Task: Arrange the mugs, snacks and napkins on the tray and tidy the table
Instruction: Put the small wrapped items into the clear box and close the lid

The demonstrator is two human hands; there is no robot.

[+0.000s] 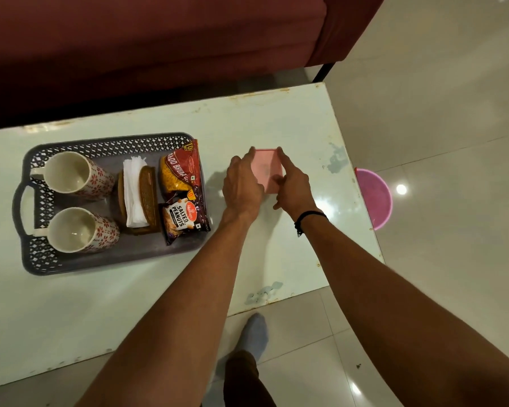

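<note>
Hands on a pink cloth (pixel 266 168) near the right end of the table (pixel 276 118), between tray and right edge. Left hand (pixel 241 186) laid over the cloth's left side, fingers curled round its edge; right hand (pixel 291 188) on the right side, index finger stretched along the far corner, thumb pressing the cloth near its middle. Both gripping the cloth, flat against the tabletop. Black band (pixel 309 218) on the right wrist.

Grey tray (pixel 115 254) toward the left end of the table, well apart from the cloth. Inside it, two mugs (pixel 71 174) (pixel 77 230) with red flower pattern along the left side, one behind the other, both tipped with open mouths facing the camera, handles pointing to the tray's left rim. Brown holder (pixel 147 198) with white napkins (pixel 133 189) in the tray's middle, just right of the mugs. Two snack packets at the right side: a red-and-yellow one (pixel 180 168) at the far right corner, a salted-peanuts packet (pixel 182 221) nearer, the two overlapping.

Pink bucket (pixel 376 198) on the floor just past the table's right edge. Maroon sofa (pixel 159 39) beyond the far edge. Socked foot (pixel 254 333) on the floor below the near edge.
</note>
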